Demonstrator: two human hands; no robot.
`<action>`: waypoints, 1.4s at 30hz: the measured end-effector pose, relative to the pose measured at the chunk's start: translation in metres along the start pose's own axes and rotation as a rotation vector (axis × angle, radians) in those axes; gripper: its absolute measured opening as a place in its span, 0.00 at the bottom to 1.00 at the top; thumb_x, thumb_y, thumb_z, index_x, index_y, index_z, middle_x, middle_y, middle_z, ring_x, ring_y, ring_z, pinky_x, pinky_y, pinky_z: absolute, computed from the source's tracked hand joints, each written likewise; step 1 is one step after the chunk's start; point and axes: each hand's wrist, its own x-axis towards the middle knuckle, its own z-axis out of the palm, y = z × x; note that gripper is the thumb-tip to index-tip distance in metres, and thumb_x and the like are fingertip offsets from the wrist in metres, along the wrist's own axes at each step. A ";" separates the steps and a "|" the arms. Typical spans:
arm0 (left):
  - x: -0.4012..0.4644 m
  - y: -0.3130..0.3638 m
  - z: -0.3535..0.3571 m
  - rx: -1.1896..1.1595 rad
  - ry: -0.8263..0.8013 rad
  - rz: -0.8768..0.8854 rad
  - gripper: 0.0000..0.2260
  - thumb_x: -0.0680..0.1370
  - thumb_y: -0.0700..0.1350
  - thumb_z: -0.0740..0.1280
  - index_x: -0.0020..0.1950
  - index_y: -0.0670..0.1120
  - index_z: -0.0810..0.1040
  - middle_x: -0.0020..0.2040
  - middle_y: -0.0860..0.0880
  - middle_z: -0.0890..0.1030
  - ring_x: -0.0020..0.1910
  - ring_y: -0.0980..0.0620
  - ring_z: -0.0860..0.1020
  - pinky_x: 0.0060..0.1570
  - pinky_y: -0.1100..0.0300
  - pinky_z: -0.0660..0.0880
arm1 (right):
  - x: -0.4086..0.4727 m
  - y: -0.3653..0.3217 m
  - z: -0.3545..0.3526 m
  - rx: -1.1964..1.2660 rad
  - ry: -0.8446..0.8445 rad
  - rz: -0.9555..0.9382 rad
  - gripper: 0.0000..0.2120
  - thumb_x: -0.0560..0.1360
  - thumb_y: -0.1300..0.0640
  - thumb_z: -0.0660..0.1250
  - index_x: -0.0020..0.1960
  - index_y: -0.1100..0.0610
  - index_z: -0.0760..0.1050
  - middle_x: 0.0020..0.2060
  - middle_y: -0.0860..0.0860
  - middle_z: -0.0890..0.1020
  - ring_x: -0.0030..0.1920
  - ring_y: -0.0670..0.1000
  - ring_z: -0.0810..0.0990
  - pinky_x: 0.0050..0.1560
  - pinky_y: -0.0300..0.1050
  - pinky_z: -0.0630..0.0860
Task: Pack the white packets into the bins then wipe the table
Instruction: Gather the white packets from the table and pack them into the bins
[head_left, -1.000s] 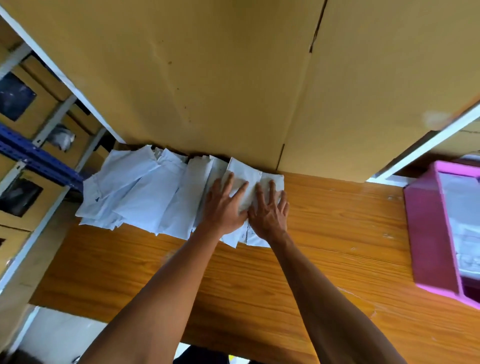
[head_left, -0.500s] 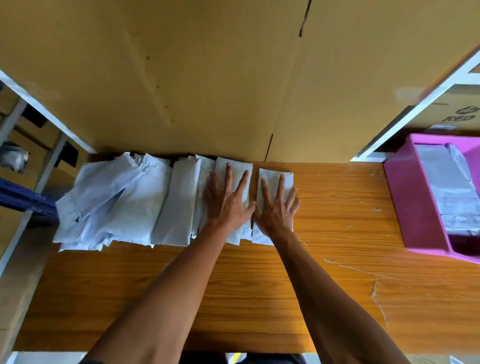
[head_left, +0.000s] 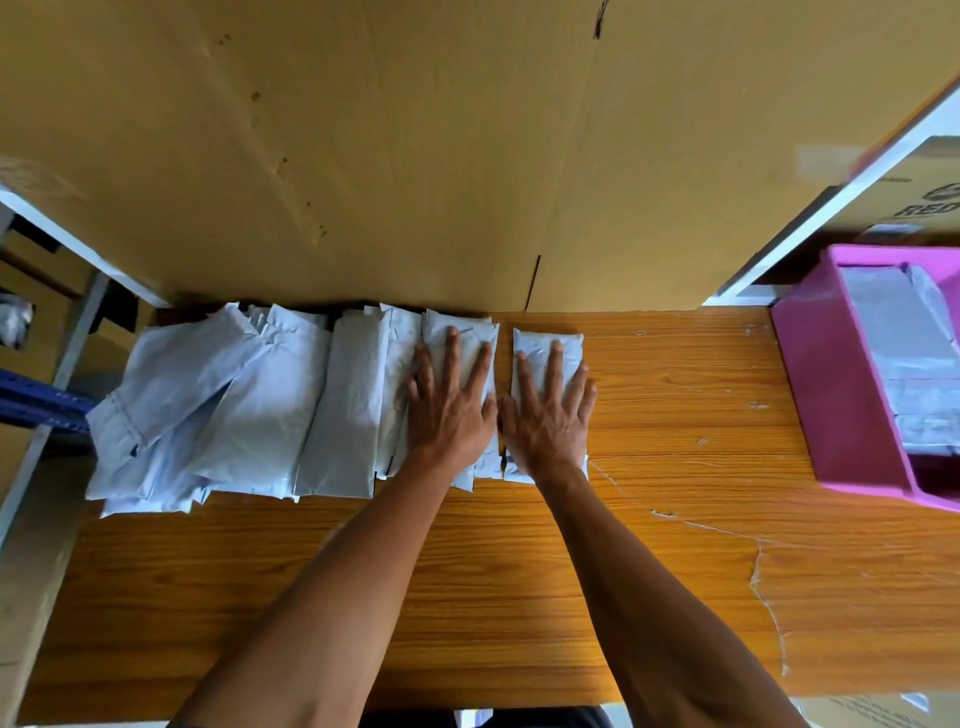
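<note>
Several white packets (head_left: 249, 410) lie overlapping in a row on the wooden table (head_left: 467, 582), pushed against a cardboard wall. My left hand (head_left: 449, 405) presses flat with straight fingers on the rightmost packet of that row (head_left: 460, 332). My right hand (head_left: 550, 410) lies flat on a single white packet (head_left: 540, 340) set just apart to the right. A pink bin (head_left: 841, 395) stands at the table's right end with white packets (head_left: 904, 353) inside it.
Large cardboard boxes (head_left: 415, 145) rise directly behind the packets. Metal shelving with boxes (head_left: 47, 322) stands at the left. More boxes and a white shelf rail (head_left: 841, 197) sit behind the bin. The table's veneer is cracked at the right (head_left: 758, 561).
My right hand has slid one packet rightward, opening a gap between it and the row. My left hand stays pressed on the row. The view has shifted, showing more of the pink bin.
</note>
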 end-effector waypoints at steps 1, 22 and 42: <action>0.000 -0.001 0.001 0.007 0.010 0.002 0.35 0.84 0.64 0.55 0.86 0.60 0.41 0.87 0.47 0.38 0.84 0.31 0.46 0.76 0.32 0.58 | 0.000 0.000 0.000 -0.003 0.003 0.001 0.34 0.83 0.32 0.39 0.85 0.42 0.38 0.82 0.54 0.30 0.82 0.70 0.37 0.81 0.71 0.45; 0.002 0.005 -0.015 0.007 -0.109 -0.017 0.32 0.86 0.62 0.53 0.86 0.62 0.40 0.86 0.50 0.36 0.84 0.33 0.44 0.77 0.31 0.55 | 0.002 -0.002 -0.007 0.027 -0.009 -0.001 0.30 0.85 0.34 0.46 0.85 0.42 0.52 0.86 0.53 0.45 0.82 0.69 0.52 0.78 0.67 0.57; -0.037 0.029 -0.076 0.003 0.020 0.068 0.33 0.85 0.58 0.56 0.86 0.58 0.42 0.87 0.48 0.41 0.85 0.37 0.45 0.75 0.35 0.63 | -0.028 0.007 -0.080 0.045 0.134 -0.096 0.32 0.83 0.52 0.58 0.85 0.45 0.52 0.86 0.55 0.45 0.84 0.64 0.41 0.71 0.66 0.69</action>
